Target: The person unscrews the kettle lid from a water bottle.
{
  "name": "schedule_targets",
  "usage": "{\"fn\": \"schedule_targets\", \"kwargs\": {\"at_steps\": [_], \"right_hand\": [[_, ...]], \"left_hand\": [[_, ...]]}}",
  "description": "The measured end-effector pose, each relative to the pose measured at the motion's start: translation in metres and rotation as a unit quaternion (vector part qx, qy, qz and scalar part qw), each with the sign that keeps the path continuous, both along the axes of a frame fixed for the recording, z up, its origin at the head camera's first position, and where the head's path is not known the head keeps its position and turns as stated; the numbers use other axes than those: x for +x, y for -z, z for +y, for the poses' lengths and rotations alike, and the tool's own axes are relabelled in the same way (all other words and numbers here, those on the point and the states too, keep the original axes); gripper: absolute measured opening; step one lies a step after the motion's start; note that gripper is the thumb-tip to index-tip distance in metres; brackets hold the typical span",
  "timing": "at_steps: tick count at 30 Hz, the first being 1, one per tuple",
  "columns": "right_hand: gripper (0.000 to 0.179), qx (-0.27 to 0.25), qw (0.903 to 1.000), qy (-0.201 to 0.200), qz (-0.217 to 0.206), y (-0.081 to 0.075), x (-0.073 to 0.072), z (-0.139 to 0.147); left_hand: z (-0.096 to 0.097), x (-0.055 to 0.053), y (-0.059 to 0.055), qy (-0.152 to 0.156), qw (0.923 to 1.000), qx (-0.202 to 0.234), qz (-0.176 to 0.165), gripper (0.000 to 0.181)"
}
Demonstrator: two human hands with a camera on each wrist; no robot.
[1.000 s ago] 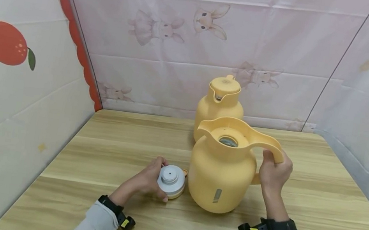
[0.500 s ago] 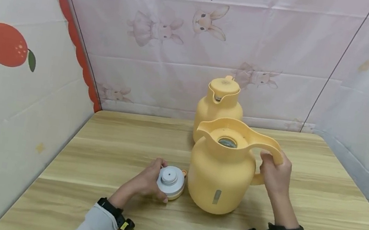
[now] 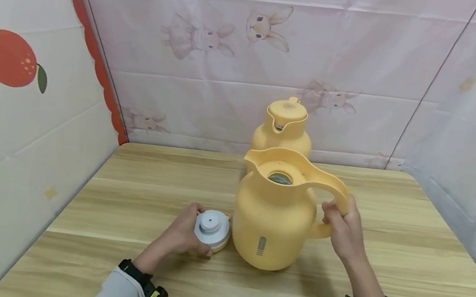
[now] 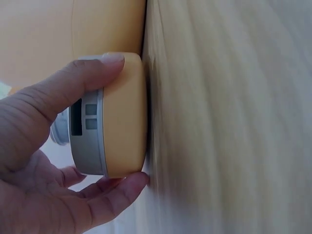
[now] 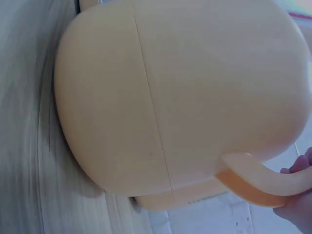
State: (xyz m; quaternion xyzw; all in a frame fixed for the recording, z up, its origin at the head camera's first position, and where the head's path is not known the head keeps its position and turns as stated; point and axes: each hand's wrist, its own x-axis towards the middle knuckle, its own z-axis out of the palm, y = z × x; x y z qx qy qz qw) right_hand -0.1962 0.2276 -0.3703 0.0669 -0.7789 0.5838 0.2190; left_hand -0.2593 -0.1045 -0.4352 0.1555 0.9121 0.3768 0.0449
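A yellow vacuum jug (image 3: 271,219) stands upright at mid-table, its round mouth uncovered. My right hand (image 3: 347,230) grips its handle (image 3: 329,184) from the right; the handle's lower end shows in the right wrist view. Whether the jug's base touches the tabletop I cannot tell. Just left of it, my left hand (image 3: 182,232) holds the jug lid (image 3: 213,229) between thumb and fingers. That lid is upside down, its grey stopper side up and its yellow top against or close to the wood, as the left wrist view shows. Lid and jug nearly touch.
Directly behind the jug, a second yellow jug (image 3: 282,137) with its lid on is partly hidden. The wooden table (image 3: 148,171) reaches back to a printed cloth wall (image 3: 206,113), with cloth walls also at left and right.
The jug has shifted a little to the left with my right hand on its handle. My left hand and the lid have also moved slightly left. Both grips are unchanged.
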Motion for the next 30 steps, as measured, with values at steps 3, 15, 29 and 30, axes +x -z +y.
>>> {"fn": "schedule_targets", "kwargs": {"at_steps": [3,15,29,30], "right_hand": [[0.013,0.007,0.9996,-0.028,-0.002,0.000,-0.003,-0.007],[0.019,0.010,0.9988,-0.044,-0.017,0.000,-0.018,-0.040],[0.021,0.099,0.9832,-0.153,-0.005,0.001,-0.043,-0.080],[0.019,0.109,0.9807,-0.163,0.000,0.001,-0.045,-0.081]], "left_hand": [[-0.007,-0.003,0.000,-0.032,0.9995,0.003,0.002,0.095],[-0.032,-0.011,-0.005,-0.112,0.9937,-0.002,-0.006,0.092],[-0.055,-0.033,-0.009,-0.153,0.9861,-0.062,-0.014,0.093],[-0.056,-0.035,-0.009,-0.156,0.9857,-0.063,-0.014,0.094]]}}
